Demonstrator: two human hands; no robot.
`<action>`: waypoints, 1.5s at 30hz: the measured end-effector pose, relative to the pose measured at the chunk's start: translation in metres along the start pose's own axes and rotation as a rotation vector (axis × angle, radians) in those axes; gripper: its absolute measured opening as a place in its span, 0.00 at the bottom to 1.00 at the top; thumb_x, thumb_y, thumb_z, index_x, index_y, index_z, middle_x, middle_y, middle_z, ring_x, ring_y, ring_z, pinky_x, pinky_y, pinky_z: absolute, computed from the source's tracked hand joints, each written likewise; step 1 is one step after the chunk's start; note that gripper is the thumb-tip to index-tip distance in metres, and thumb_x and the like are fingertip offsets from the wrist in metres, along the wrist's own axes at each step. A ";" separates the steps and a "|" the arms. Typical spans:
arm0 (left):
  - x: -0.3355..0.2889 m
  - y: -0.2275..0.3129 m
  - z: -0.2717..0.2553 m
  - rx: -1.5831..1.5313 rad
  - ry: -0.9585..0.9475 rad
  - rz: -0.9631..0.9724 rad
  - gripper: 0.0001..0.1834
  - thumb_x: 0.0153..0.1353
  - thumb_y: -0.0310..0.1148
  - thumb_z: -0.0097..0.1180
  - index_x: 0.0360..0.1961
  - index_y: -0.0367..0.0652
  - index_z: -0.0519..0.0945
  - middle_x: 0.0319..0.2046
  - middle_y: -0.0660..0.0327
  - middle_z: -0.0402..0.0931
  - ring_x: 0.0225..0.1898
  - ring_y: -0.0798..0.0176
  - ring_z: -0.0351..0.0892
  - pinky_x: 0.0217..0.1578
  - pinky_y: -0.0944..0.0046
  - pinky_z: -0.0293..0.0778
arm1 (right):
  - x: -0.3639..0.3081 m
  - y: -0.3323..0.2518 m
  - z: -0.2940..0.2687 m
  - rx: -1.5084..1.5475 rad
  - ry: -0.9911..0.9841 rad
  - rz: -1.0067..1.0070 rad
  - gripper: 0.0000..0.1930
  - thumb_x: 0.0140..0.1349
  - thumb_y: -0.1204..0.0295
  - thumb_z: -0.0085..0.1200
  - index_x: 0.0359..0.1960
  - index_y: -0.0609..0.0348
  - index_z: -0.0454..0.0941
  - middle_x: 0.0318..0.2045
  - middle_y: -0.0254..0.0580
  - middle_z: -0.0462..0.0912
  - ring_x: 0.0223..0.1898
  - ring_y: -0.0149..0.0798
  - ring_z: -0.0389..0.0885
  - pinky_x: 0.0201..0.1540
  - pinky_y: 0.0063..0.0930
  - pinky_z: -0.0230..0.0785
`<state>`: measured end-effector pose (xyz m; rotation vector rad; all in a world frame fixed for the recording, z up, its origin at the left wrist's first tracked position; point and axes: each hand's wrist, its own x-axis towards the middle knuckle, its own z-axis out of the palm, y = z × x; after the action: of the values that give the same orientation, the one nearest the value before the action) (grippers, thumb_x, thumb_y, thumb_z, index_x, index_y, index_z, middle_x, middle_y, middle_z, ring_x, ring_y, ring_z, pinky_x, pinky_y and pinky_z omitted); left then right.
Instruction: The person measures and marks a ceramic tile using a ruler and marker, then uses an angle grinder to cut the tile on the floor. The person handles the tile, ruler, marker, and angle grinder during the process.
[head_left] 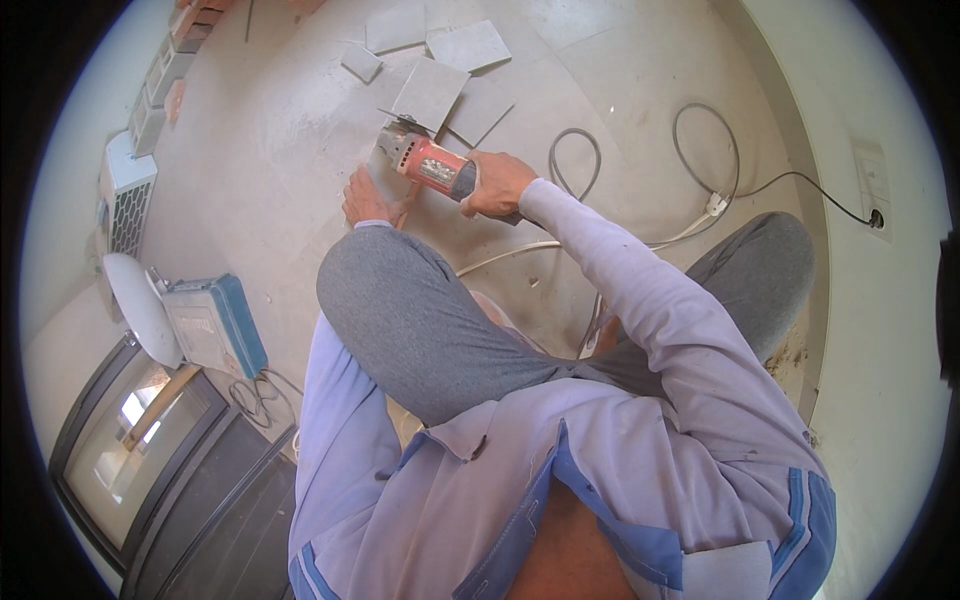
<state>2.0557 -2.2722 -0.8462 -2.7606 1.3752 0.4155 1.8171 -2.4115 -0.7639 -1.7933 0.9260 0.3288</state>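
My right hand [500,184] wraps round the dark rear handle of a red angle grinder [432,164]. Its worn metal head and disc [404,122] point away to the left, over the near end of a grey tile [430,90]. Beside the grinder's head, my left hand [366,197] is closed, fingers bent, at the edge of a pale tile piece [384,172] low to the floor. Its thumb is hidden, and where the disc meets the tile is hard to make out.
Several cut tiles [468,46] lie on the dusty floor ahead. A grey cable [690,160] loops at right to a white plug connector [716,204] and a wall socket [876,217]. At left stand a blue-grey case [215,320], a white fan-like disc [140,308] and a dark-framed glass panel [140,430].
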 end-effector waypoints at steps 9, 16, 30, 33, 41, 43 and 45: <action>0.001 0.002 -0.009 -0.002 -0.022 -0.014 0.64 0.32 0.50 0.83 0.70 0.44 0.59 0.62 0.50 0.68 0.62 0.43 0.68 0.59 0.43 0.67 | -0.001 -0.001 -0.002 -0.023 0.002 0.003 0.39 0.38 0.58 0.69 0.57 0.60 0.75 0.46 0.57 0.85 0.48 0.55 0.84 0.53 0.41 0.76; 0.003 -0.003 -0.005 0.002 -0.001 0.018 0.65 0.31 0.52 0.83 0.70 0.44 0.59 0.61 0.50 0.68 0.62 0.43 0.68 0.58 0.44 0.68 | -0.003 -0.003 -0.005 -0.011 -0.012 0.011 0.39 0.38 0.59 0.68 0.57 0.60 0.75 0.45 0.58 0.85 0.48 0.55 0.84 0.53 0.41 0.75; 0.007 -0.002 -0.014 0.000 -0.025 -0.006 0.66 0.28 0.54 0.83 0.69 0.43 0.61 0.60 0.50 0.69 0.61 0.42 0.69 0.57 0.44 0.69 | -0.007 -0.006 -0.008 -0.021 -0.005 0.018 0.40 0.38 0.59 0.68 0.58 0.60 0.75 0.45 0.58 0.85 0.47 0.56 0.84 0.52 0.40 0.76; 0.008 0.000 -0.018 0.006 -0.041 -0.029 0.66 0.30 0.56 0.82 0.70 0.42 0.60 0.61 0.50 0.69 0.62 0.43 0.69 0.59 0.44 0.69 | -0.007 -0.008 -0.009 -0.020 -0.004 0.015 0.39 0.38 0.59 0.68 0.57 0.60 0.75 0.45 0.58 0.85 0.47 0.55 0.84 0.52 0.40 0.75; 0.006 0.007 -0.033 0.031 -0.061 -0.030 0.68 0.37 0.71 0.73 0.71 0.38 0.59 0.62 0.48 0.68 0.63 0.44 0.68 0.61 0.45 0.68 | -0.010 -0.011 -0.013 -0.004 -0.020 0.031 0.39 0.38 0.59 0.68 0.57 0.61 0.75 0.44 0.58 0.85 0.47 0.55 0.84 0.52 0.41 0.75; 0.005 0.006 -0.033 0.029 -0.061 -0.029 0.68 0.37 0.71 0.73 0.71 0.37 0.59 0.62 0.48 0.68 0.63 0.44 0.68 0.61 0.46 0.67 | -0.011 -0.012 -0.014 -0.017 -0.022 0.029 0.39 0.38 0.57 0.69 0.56 0.60 0.75 0.45 0.56 0.85 0.48 0.55 0.84 0.53 0.42 0.76; 0.006 0.008 -0.036 0.031 -0.074 -0.027 0.68 0.37 0.71 0.73 0.71 0.37 0.58 0.63 0.48 0.67 0.63 0.44 0.67 0.61 0.46 0.67 | -0.012 -0.013 -0.015 -0.023 -0.023 0.034 0.39 0.38 0.56 0.70 0.55 0.60 0.75 0.46 0.56 0.85 0.48 0.54 0.84 0.53 0.42 0.76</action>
<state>2.0608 -2.2870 -0.8122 -2.7068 1.3147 0.4848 1.8155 -2.4179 -0.7418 -1.7931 0.9411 0.3827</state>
